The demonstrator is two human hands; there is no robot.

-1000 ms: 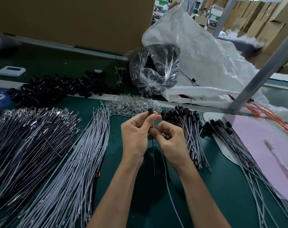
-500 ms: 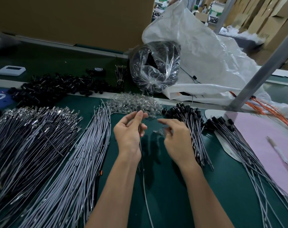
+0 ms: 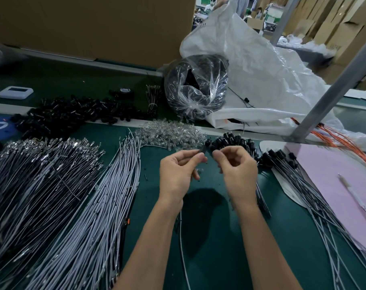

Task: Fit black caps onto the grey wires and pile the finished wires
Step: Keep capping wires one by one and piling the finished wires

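- The left hand (image 3: 178, 174) pinched a cap (image 3: 203, 149); a wire (image 3: 181, 237) ran beneath its wrist.
- The right hand (image 3: 237, 170) curled just beside it; I could not tell whether it held anything.

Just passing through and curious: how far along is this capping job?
Done: two piles of capped wires lie on the right. In hand: the left hand pinches a black cap, one grey wire trailing below. Left: a big bundle of uncapped grey wires.

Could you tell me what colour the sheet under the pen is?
The sheet is pink, clearest in head view.
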